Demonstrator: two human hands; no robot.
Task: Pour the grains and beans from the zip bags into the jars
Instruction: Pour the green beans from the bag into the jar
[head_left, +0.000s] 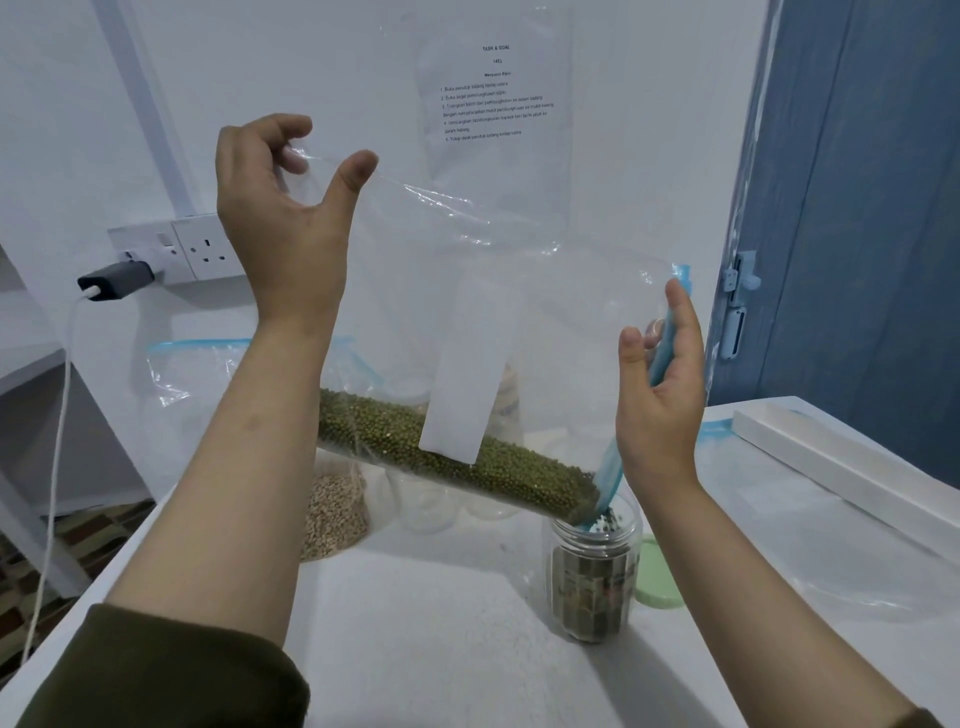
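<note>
Left hand raised, right hand lower, each grip pinching the tilted zip bag

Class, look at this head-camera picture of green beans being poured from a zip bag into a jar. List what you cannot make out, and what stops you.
- Fill level of the jar: its label covers the wall.
- Jars behind the zip bag: blurred by its plastic.
- Wall sheet: print too small.
- Green lid: partly behind the jar.
- Left hand grip: fingertips blurred behind the plastic.
</note>
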